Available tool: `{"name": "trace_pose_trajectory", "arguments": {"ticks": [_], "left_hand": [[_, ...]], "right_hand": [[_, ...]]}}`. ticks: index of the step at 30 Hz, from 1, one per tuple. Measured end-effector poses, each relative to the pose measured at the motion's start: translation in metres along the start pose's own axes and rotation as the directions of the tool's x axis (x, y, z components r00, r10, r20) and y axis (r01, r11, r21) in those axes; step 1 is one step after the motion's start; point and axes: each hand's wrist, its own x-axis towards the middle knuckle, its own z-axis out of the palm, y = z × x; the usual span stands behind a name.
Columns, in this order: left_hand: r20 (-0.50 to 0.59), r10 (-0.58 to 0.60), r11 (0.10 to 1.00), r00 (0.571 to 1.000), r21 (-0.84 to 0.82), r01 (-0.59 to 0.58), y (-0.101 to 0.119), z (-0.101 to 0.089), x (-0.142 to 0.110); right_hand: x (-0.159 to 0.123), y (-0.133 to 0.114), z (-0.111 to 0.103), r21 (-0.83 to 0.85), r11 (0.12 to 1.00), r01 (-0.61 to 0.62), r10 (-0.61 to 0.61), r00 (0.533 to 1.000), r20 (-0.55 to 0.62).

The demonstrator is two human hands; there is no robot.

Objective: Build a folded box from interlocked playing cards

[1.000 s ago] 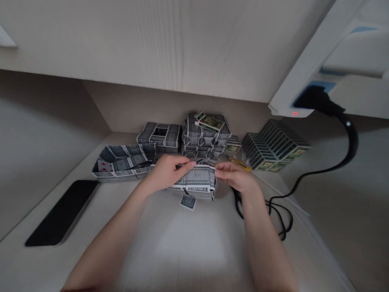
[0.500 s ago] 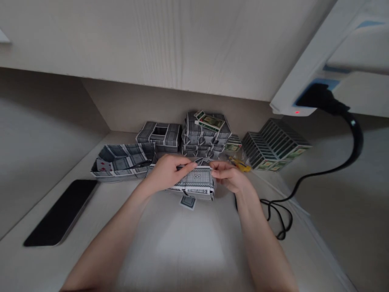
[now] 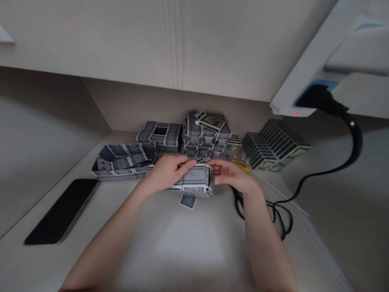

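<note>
A box built of grey-patterned playing cards (image 3: 194, 176) lies on the desk in front of me. My left hand (image 3: 166, 173) covers its left part, thumb along the top and fingers wrapped over the far edge. At the right end, my right hand (image 3: 232, 175) curls its fingers on the far corner, with the thumb lower beside the end wall. A dark gap shows between the box's top layer and that end. One loose playing card (image 3: 188, 201) lies face down just in front. What the hidden fingertips touch behind the box I cannot make out.
An open card tray (image 3: 121, 174) stands left, near a black phone (image 3: 62, 211). Card boxes (image 3: 206, 136) are stacked behind, a small card pack (image 3: 210, 122) on top. Right are a yellow cutter (image 3: 240, 163), rows of packs (image 3: 275, 144), a black cable (image 3: 319, 174) and a power strip (image 3: 291, 93).
My right thumb has come off the box's top and dropped beside its right end, with the hand shifting slightly right. The gap at that end has widened. My left hand stays in place.
</note>
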Motion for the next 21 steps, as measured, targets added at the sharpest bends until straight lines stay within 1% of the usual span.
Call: {"name": "trace_pose_trajectory", "arguments": {"ticks": [2,4,6,7,9,11,13,17,21], "left_hand": [[-0.019,-0.028,1.000,0.999,-0.009,0.028,-0.003,-0.002,0.001],[-0.031,-0.051,0.999,0.998,-0.014,0.051,-0.005,-0.003,0.002],[-0.044,-0.069,0.998,0.997,-0.016,0.069,-0.007,-0.004,0.002],[-0.049,-0.073,0.997,0.996,-0.018,0.073,-0.007,-0.004,0.002],[-0.042,-0.049,0.998,0.998,-0.031,0.047,-0.005,-0.007,0.001],[-0.021,0.006,0.999,1.000,-0.051,-0.007,-0.001,-0.010,-0.001],[0.012,0.032,0.997,0.999,-0.065,-0.031,0.006,-0.012,-0.003],[0.093,-0.015,0.994,0.996,-0.102,0.024,0.016,-0.013,-0.006],[0.163,-0.002,0.964,0.987,-0.262,0.046,0.014,-0.013,-0.006]], "right_hand": [[-0.004,-0.005,0.002,-0.146,0.989,0.037,-0.031,0.999,0.040],[-0.006,-0.010,0.008,-0.315,0.946,0.071,-0.074,0.997,0.003],[-0.005,-0.012,0.016,-0.426,0.901,0.085,-0.136,0.986,-0.091],[-0.004,-0.012,0.020,-0.453,0.886,0.096,-0.171,0.977,-0.128],[-0.002,-0.013,0.026,-0.492,0.860,0.136,-0.237,0.960,-0.150],[0.000,-0.015,0.030,-0.530,0.825,0.196,-0.304,0.945,-0.124],[0.000,-0.019,0.032,-0.570,0.786,0.239,-0.350,0.932,-0.093],[-0.003,-0.026,0.037,-0.604,0.758,0.246,-0.350,0.935,-0.058],[-0.006,-0.027,0.041,-0.629,0.734,0.256,-0.343,0.939,-0.017]]}}
